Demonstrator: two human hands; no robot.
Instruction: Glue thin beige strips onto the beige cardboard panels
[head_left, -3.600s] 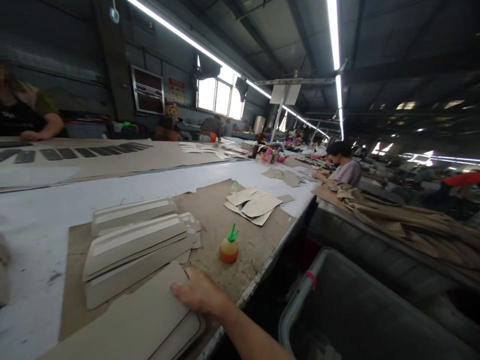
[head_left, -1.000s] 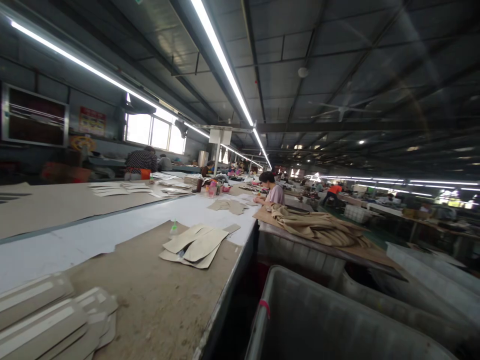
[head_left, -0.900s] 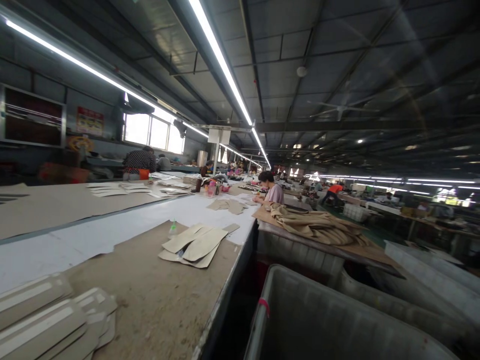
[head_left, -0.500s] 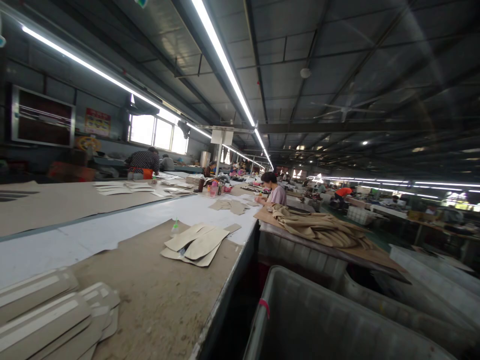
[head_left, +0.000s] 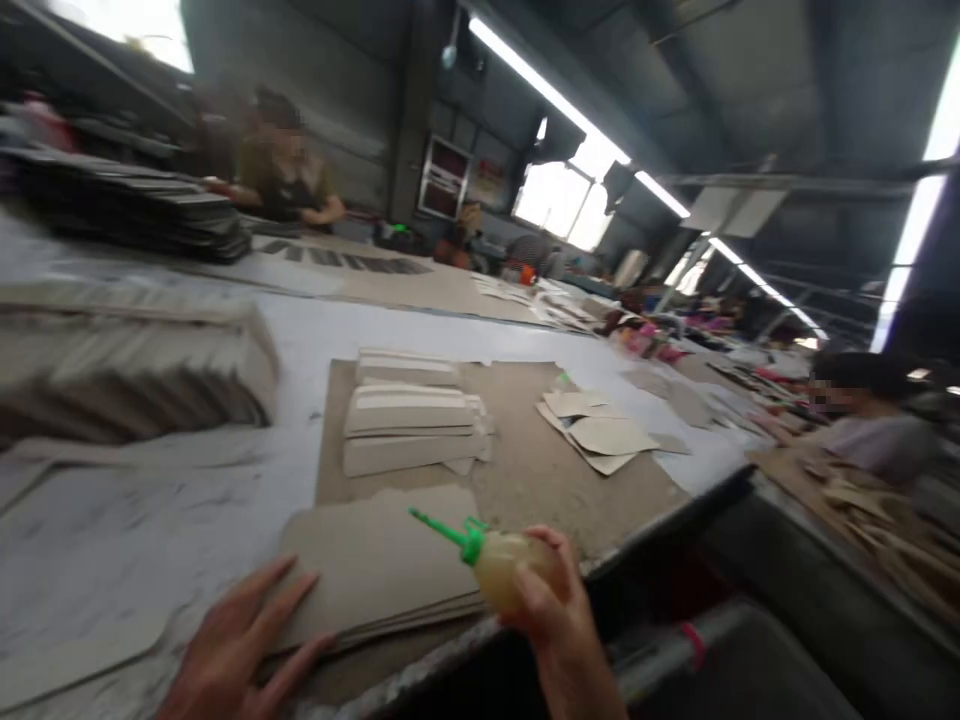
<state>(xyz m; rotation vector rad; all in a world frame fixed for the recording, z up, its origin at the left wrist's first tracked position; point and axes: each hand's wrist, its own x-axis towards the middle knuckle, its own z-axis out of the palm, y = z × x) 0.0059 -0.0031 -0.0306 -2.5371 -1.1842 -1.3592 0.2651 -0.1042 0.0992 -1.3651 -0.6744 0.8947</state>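
Holding the bottle: right hand [head_left: 559, 605], wrapped round a squeeze bottle [head_left: 510, 570], its green nozzle [head_left: 441, 529] aimed left over the near panels [head_left: 375, 555].
Bottle's place: tilted at the panels' right end; no liquid visibly leaving the tip.
Left hand [head_left: 232, 645]: fingers spread wide at the panels' left end; whether they press, I cannot tell.
Far panels [head_left: 409, 422]: overlapping beyond the near ones, pale strips on top.
Progress: far panels look further along; the near top one shows no strip, so it seems left undone.
Brown sheet [head_left: 517, 490]: beneath both; cream pieces [head_left: 611, 435] farther right.
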